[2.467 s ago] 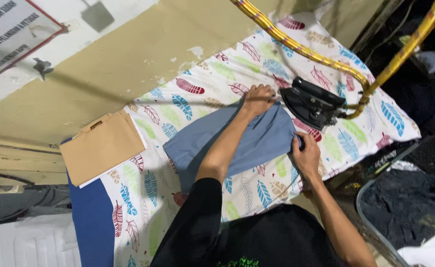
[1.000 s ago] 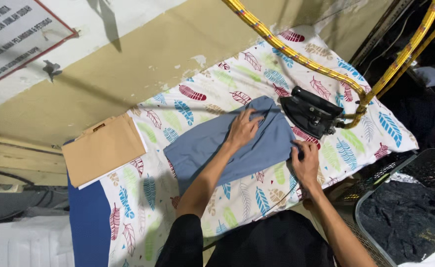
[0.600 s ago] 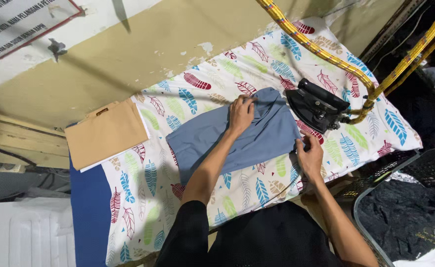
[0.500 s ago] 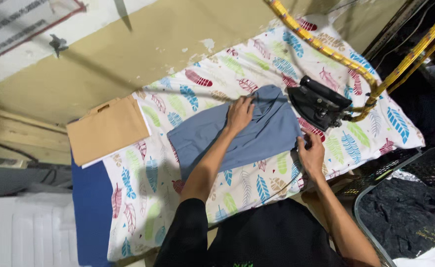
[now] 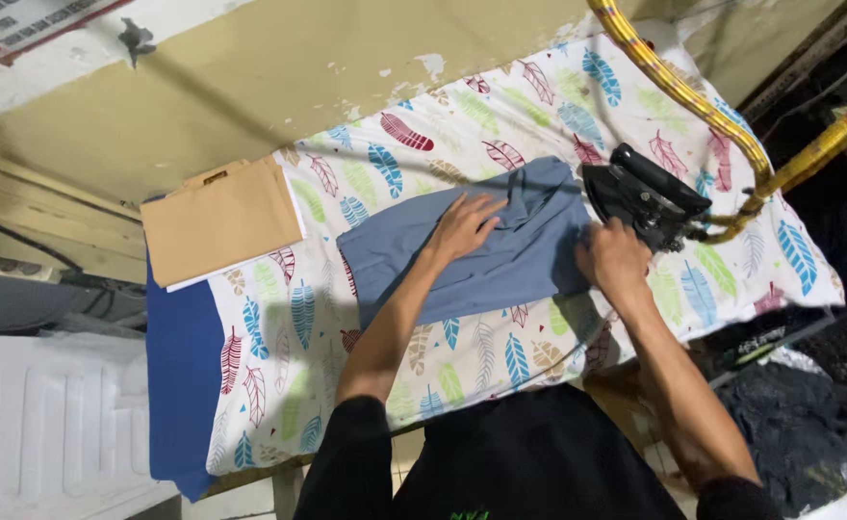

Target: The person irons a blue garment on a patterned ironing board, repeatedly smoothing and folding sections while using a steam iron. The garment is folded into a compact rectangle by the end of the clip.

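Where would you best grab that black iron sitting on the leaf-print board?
Probably by the raised handle along the top of the black iron, coming from above on the near side, where the right hand sits. It rests flat, so the handle faces up; the yellow hose crowds the far end.

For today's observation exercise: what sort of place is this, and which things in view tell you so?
Probably a small laundry or ironing workspace. A black iron sits on a leaf-print padded board, the left hand flattens a folded blue garment, and a basket of dark clothes stands beside it.
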